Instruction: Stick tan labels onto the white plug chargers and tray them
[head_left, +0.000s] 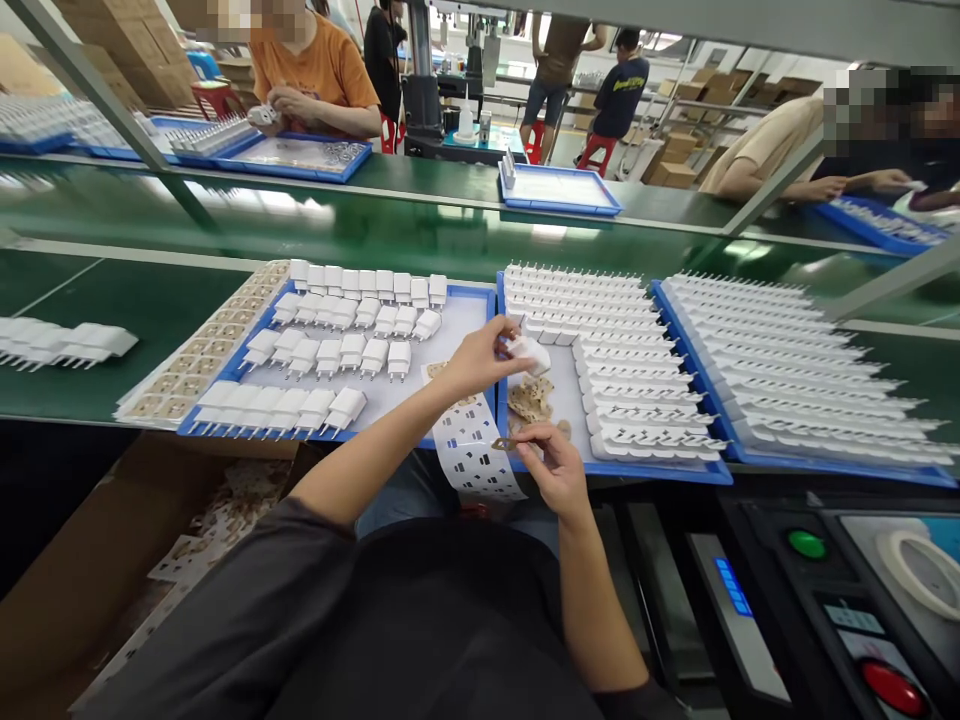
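Left hand [480, 360] is pinching a white charger [531, 354] above the left side of a blue tray [660, 471], partly hiding the charger; right hand [556, 470] is grasping a small brown piece [502, 443], covering one end. Left forearm [382, 430] is obscuring some of a patterned sheet [476, 452].

Green button [807, 544] (red button [892, 688] nearby)

a factory, with workers [319, 75] along green benches [420, 225].
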